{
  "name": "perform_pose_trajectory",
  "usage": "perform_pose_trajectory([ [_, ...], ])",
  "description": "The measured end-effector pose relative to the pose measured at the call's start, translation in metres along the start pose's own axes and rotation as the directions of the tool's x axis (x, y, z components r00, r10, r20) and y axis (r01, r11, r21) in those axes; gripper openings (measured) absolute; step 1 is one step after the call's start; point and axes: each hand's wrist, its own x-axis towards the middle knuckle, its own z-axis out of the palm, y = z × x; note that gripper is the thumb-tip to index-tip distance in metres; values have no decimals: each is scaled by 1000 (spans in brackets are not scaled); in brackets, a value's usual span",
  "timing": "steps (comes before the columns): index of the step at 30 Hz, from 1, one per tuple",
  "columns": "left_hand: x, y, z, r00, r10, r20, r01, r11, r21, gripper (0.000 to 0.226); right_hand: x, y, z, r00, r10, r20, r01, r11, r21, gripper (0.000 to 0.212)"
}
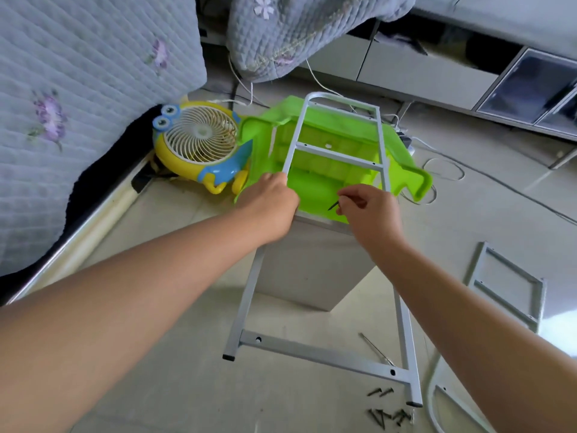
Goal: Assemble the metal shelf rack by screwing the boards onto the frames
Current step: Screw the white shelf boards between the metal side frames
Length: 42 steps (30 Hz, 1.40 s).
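Left hand point(272, 204) grips the frame point(337, 153), hiding its rail; right hand point(368, 207) pinches a screw point(332, 206).

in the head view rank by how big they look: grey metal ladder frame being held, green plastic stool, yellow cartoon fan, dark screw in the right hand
1. Grey metal ladder frame
2. Green plastic stool
3. Yellow cartoon fan
4. Dark screw

The frame is nearest the camera, so its lead is partly perspective.

bright, even daylight, with a glare patch on the floor point(559, 323) at right, perhaps from a window. shadows are soft. wide-angle bending curves the edges; the forearms look slightly blurred.
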Motion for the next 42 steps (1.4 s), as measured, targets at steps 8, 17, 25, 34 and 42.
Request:
perform_pose_trajectory([
  [8,2,-7,-2,995,97,-27,-98,994,-39,21,-6,-4,17,998,-57,-5,56,988,-146,22],
  [17,-3,-10,-6,986,157,-51,-150,981,122,21,-15,-4,19,996,-83,-35,75,981,-181,21],
  [25,-2,-13,-2,975,218,-31,-211,966,148,21,-15,-8,17,995,-95,16,96,974,-206,22],
  [34,-1,-22,4,977,192,-92,-194,981,-18,24,-10,-12,26,985,-142,93,161,957,-242,23],
  [42,-11,-48,5,979,197,-56,-204,943,-262,52,-10,-10,29,980,-183,79,196,959,-203,22],
])
